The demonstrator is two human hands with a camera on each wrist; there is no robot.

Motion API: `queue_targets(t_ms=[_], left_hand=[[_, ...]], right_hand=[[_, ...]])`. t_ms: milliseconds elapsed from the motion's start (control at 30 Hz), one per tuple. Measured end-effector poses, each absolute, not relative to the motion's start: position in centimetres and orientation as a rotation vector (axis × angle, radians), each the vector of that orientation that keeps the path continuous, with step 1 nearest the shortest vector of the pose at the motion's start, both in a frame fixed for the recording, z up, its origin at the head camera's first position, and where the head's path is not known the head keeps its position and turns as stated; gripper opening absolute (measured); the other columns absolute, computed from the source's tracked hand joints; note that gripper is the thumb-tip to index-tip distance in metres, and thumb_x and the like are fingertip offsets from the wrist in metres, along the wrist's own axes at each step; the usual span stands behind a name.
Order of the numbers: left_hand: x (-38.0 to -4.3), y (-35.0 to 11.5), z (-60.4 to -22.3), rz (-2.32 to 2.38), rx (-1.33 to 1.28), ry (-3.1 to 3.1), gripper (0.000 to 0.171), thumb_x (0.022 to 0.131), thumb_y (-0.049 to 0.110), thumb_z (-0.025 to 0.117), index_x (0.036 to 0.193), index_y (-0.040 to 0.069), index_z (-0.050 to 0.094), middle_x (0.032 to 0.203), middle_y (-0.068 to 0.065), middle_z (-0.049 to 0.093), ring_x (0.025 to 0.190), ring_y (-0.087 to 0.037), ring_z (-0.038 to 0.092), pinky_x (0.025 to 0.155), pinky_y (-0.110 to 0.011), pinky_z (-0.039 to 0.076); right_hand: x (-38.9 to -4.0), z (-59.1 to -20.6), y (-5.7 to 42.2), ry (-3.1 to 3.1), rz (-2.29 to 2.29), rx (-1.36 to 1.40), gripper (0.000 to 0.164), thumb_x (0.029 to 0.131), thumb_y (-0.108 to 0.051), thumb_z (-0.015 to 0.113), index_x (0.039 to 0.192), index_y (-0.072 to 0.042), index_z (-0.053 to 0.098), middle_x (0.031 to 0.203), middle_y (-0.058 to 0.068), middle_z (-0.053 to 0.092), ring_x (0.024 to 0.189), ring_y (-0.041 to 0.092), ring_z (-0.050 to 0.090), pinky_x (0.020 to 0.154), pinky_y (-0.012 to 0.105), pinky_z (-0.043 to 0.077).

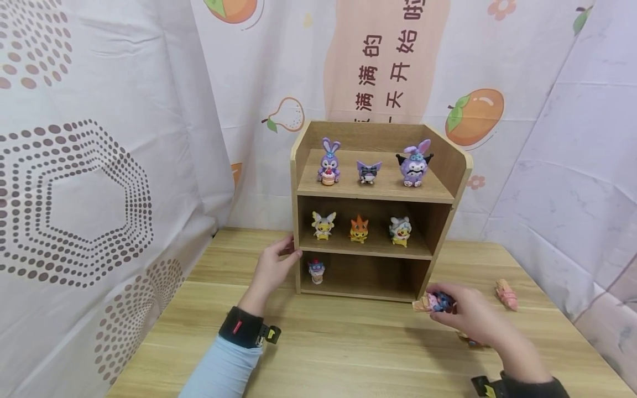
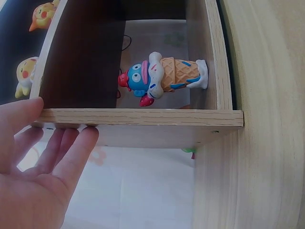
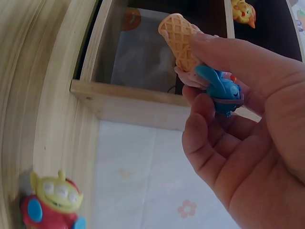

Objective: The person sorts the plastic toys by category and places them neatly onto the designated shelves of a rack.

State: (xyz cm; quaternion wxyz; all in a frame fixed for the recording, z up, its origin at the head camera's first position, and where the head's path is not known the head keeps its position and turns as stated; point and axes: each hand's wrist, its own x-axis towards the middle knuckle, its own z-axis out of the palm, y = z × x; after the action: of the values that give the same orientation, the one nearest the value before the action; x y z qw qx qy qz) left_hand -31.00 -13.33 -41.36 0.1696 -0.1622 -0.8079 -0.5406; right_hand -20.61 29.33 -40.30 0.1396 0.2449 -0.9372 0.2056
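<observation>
In the head view my left hand [image 1: 273,268] holds the left side panel of a small wooden shelf [image 1: 363,197], its thumb at the front edge and its fingers along the outer face. My right hand [image 1: 468,312] is just outside the shelf's lower right corner. Between thumb and fingers it pinches an ice-cream-cone figurine [image 3: 180,40] with a blue, big-eared character on it; the waffle cone points away from the palm. Another cone figurine [image 2: 178,74], with a blue face and red nose, stands at the left end of the bottom compartment.
Three purple figurines [image 1: 368,172] stand on the top level and three yellow-faced ones [image 1: 358,229] on the middle level. On the table [image 1: 318,354], a pink cone figurine [image 1: 506,294] lies at the right. A three-eyed figurine [image 3: 55,195] shows in the right wrist view.
</observation>
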Motion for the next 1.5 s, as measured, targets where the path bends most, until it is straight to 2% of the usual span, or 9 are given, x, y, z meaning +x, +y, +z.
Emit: queue_targets(t_ms=[300, 600, 867, 1500], left_hand=[[-30.9, -13.3, -41.3, -1.525, -0.458, -2.292, 0.050, 0.089, 0.020, 0.069, 0.134, 0.004, 0.053, 0.115, -0.011, 0.063, 0.101, -0.022, 0.059, 0.086, -0.039, 0.054], [-30.8, -13.3, -41.3, -1.517, -0.477, -2.282, 0.049, 0.089, 0.018, 0.070, 0.133, 0.003, 0.054, 0.114, -0.012, 0.063, 0.101, -0.024, 0.059, 0.085, -0.041, 0.054], [-30.9, -13.3, -41.2, -1.537, -0.458, -2.288, 0.048, 0.089, 0.019, 0.070, 0.133, 0.005, 0.054, 0.115, -0.011, 0.063, 0.101, -0.022, 0.059, 0.086, -0.041, 0.053], [-31.0, -13.4, -41.4, -1.547, -0.434, -2.312, 0.050, 0.089, 0.022, 0.070, 0.134, 0.007, 0.054, 0.118, -0.009, 0.062, 0.102, -0.020, 0.058, 0.087, -0.038, 0.053]], right_hand=[[-22.2, -40.7, 27.6, -2.766, 0.716, 0.743, 0.039, 0.077, -0.019, 0.080, 0.112, -0.017, 0.062, 0.090, -0.006, 0.061, 0.062, 0.004, 0.050, 0.051, 0.023, 0.047], [-24.0, -41.5, 24.9, -2.661, 0.594, 0.818, 0.042, 0.073, -0.016, 0.083, 0.110, -0.016, 0.064, 0.097, -0.004, 0.060, 0.080, 0.010, 0.054, 0.066, 0.032, 0.052], [-25.7, -41.8, 23.1, -2.659, 0.585, 0.831, 0.040, 0.074, -0.016, 0.082, 0.110, -0.016, 0.064, 0.097, -0.003, 0.059, 0.084, 0.011, 0.055, 0.070, 0.037, 0.053], [-29.0, -42.4, 20.2, -2.763, 0.609, 0.810, 0.040, 0.079, -0.015, 0.078, 0.115, -0.005, 0.064, 0.099, 0.005, 0.065, 0.088, 0.017, 0.059, 0.074, 0.038, 0.054]])
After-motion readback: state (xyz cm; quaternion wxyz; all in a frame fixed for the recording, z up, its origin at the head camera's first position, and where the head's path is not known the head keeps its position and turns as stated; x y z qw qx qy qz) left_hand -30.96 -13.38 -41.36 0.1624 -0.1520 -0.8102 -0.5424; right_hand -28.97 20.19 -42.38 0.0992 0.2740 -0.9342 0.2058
